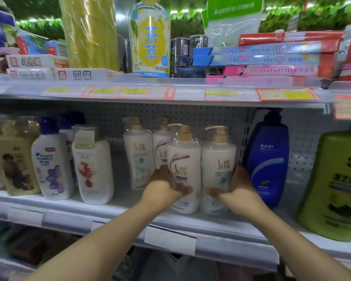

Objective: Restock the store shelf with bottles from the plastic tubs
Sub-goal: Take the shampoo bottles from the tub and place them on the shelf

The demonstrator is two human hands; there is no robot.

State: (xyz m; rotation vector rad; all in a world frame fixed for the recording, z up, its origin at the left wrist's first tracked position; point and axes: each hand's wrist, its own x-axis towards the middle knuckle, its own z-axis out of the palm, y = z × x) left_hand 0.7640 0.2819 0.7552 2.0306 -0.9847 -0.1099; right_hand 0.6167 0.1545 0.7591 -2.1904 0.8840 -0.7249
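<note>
A shrink-wrapped pair of white pump bottles with gold caps stands at the front of the middle shelf. My left hand grips the left bottle of the pair low on its side. My right hand grips the right bottle from the other side. Behind them stands a second wrapped pair of the same white bottles. No plastic tub is in view.
Left of the pair stand a white bottle with a red flower, a white one with a purple flower and a cream one. To the right are a blue pump bottle and a large green jug. The upper shelf holds pastel boxes.
</note>
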